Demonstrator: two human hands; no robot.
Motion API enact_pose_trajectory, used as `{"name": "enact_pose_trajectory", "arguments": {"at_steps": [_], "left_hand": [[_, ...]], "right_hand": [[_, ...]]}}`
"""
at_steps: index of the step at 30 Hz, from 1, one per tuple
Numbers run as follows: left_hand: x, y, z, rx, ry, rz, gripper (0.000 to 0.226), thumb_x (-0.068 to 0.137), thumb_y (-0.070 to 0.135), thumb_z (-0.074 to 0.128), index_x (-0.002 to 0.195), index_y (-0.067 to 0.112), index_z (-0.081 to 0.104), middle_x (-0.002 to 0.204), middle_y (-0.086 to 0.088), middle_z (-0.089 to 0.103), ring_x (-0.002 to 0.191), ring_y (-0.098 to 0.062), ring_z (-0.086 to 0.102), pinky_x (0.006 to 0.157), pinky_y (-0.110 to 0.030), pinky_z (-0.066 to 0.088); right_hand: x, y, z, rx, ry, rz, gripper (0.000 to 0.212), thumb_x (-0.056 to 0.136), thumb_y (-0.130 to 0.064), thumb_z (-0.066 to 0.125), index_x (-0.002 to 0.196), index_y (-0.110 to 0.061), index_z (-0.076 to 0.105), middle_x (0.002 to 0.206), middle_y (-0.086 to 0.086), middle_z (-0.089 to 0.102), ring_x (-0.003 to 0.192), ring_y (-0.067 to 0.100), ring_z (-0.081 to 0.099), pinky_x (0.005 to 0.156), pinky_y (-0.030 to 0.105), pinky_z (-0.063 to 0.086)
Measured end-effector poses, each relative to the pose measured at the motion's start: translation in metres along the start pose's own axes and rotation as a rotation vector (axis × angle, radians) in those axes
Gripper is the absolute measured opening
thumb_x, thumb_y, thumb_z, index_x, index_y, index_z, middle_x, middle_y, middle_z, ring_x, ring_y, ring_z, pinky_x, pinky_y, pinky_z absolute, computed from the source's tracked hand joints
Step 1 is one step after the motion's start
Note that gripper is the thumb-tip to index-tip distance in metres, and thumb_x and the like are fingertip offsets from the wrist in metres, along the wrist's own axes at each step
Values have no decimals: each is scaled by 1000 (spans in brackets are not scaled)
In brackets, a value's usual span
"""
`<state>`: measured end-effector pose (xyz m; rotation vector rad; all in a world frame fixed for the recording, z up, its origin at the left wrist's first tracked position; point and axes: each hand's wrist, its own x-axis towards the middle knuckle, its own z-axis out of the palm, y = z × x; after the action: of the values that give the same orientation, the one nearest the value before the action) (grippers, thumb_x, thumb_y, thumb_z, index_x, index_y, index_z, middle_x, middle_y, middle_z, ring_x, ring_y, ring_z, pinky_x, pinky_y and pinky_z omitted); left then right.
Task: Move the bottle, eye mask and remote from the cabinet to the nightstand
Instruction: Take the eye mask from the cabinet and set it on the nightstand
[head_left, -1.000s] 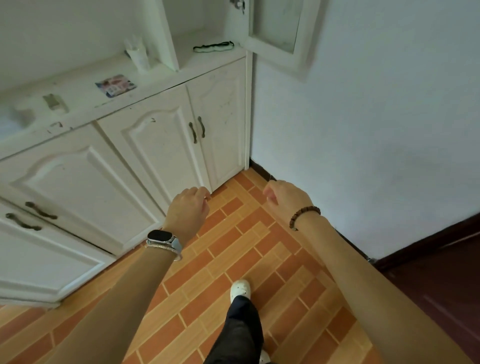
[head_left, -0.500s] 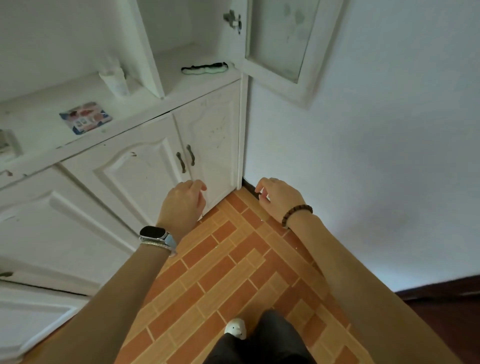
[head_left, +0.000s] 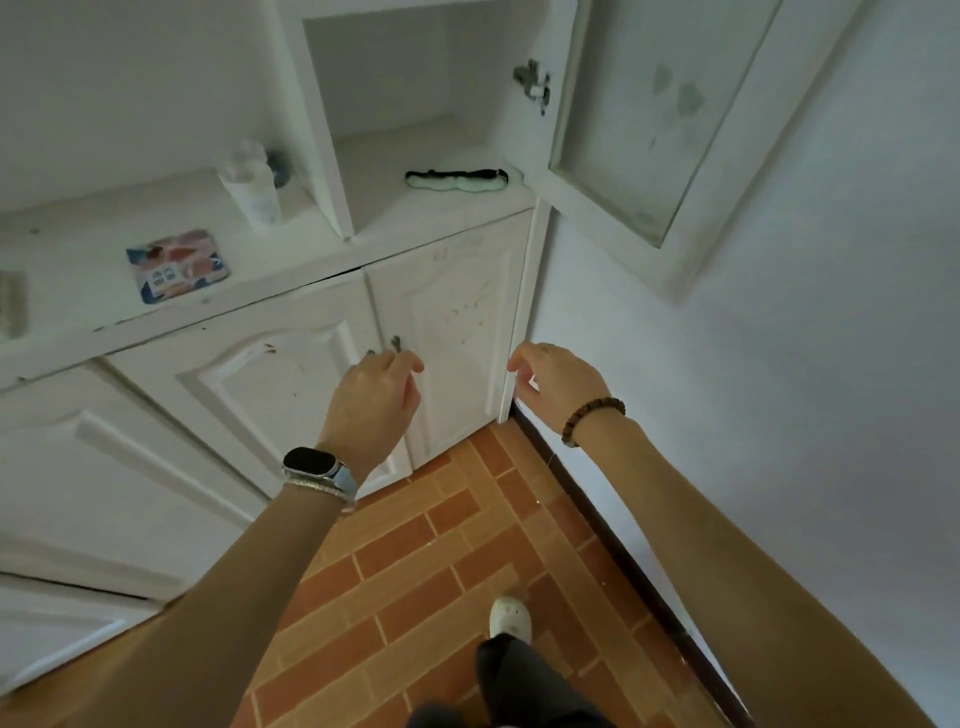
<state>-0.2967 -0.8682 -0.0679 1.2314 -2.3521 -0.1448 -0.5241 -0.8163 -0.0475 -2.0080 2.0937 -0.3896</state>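
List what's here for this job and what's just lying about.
For the job: eye mask in the open cabinet compartment; bottle on the ledge left of it. No remote plainly visible.

Lying about: patterned packet; dark thing behind the bottle; blurred grey item at the left edge, unidentifiable.

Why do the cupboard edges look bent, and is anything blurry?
Head view: the wide-angle lens bows the white cabinet frame and the frosted-glass door; light is dim and flat; the translucent plastic bottle looks smeared, the pale-green eye mask sharper.
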Motion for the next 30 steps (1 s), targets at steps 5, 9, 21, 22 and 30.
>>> {"name": "enact_pose_trajectory", "arguments": {"at_steps": [5, 9, 21, 22, 30], "left_hand": [[43, 10, 11, 4, 55, -73, 19, 89, 6, 52, 105, 9, 62, 87, -7, 65, 79, -23, 58, 71, -34, 48], [69, 14, 15, 9, 85, -101, 18, 89, 5, 52, 104, 9, 63, 86, -6, 63, 78, -23, 56, 72, -32, 45], [169, -6, 31, 13, 123, -64, 21, 86, 0, 53, 103, 8, 63, 91, -9, 66, 84, -27, 58, 75, -41, 50], [179, -10, 32, 10, 126, -55, 21, 86, 1, 53, 103, 8, 63, 92, -8, 66, 84, -26, 58, 75, -41, 50], [265, -49, 37, -1, 147, 7, 20, 87, 3, 55, 104, 10, 63, 90, -5, 63, 81, -21, 57, 74, -37, 50]], "right_hand": [[50, 25, -24, 7, -20, -90, 18, 95, -19, 48, 111, -18, 56, 101, 0, 62, 90, 17, 58, 77, 37, 55], [83, 38, -34, 32, -25, -123, 17, 94, -19, 49, 110, -19, 56, 101, -2, 62, 88, 15, 58, 75, 35, 55], [178, 56, -48, 67, 2, -132, 18, 94, -20, 50, 111, -19, 56, 102, -2, 63, 91, 14, 59, 73, 32, 54], [187, 57, -50, 69, 12, -130, 18, 94, -20, 50, 111, -19, 57, 102, -2, 63, 91, 14, 59, 73, 32, 54], [272, 61, -71, 71, 101, -73, 18, 93, -20, 51, 110, -20, 57, 102, -3, 63, 92, 14, 59, 76, 34, 53]]}}
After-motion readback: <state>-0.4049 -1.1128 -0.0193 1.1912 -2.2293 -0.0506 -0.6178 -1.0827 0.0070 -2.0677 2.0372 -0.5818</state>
